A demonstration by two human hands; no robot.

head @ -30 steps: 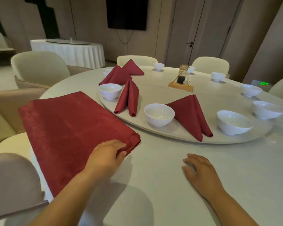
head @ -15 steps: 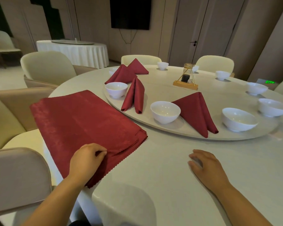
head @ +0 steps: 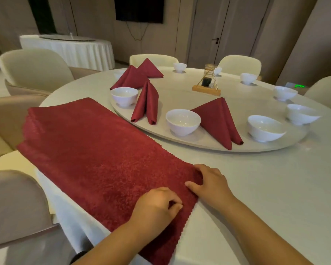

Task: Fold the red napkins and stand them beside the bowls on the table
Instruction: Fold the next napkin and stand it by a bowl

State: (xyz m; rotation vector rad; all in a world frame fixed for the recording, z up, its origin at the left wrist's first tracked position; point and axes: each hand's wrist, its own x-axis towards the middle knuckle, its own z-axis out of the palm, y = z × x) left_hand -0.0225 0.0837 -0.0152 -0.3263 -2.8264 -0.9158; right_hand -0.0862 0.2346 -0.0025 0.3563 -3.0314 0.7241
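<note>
Near side of the turntable (head: 203,148), toward its left: the napkin stack (head: 96,150) lies flat on the table (head: 266,197). The part of the stack farthest from the turntable seems to reach past the table edge.

The left hand (head: 157,207) sits on the edge of the stack farthest from the turntable, thumb and forefinger curled together and pinching red cloth. The right hand (head: 210,182) rests on the stack corner nearer the turntable, fingers bent at the zigzag edge. Cannot tell whether it nips a layer or only presses down.

On the turntable four folded napkins stand, the closest folded napkin (head: 218,121) just beside a bowl (head: 182,121). The right-hand bowl (head: 266,128) has none next to it.

Judgement: the step in hand is freeing one napkin from the stack. To do it well:
- Roll the edge between thumb and forefinger until a single thickness is felt.
- Let the right hand pin the lower layers while the left lifts.
- Peel low and slow toward the bare table on the near side of the turntable, so the rest does not slide off.

The cloth looks textured and probably clings, so check for a second sheet before lifting clear.
</note>
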